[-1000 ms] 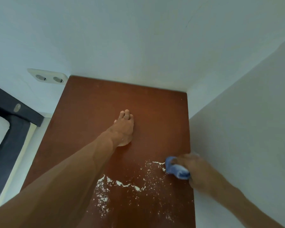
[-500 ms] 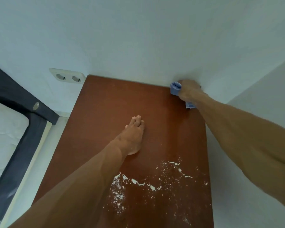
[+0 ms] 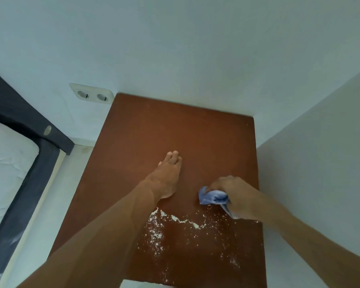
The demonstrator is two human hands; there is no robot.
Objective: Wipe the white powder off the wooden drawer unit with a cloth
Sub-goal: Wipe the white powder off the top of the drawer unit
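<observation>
Powder: white powder (image 3: 176,220), gritty flecks low in the frame, just below my cloth, nearer my right hand.
Cloth: soft blue cloth (image 3: 213,196), bunched, my right hand (image 3: 236,196) clenched on it.
Left hand: left hand (image 3: 167,176) flat, fingers together, mid-frame.
Surface: smooth reddish-brown drawer unit (image 3: 154,125), running away toward the upper frame.

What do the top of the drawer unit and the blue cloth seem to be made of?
Drawer unit top: apparently wood or wood veneer, reddish-brown, smooth with a soft sheen; no grain shows clearly. Blue cloth: soft fabric, perhaps microfibre, since it bunches into folds in the right hand.
</observation>
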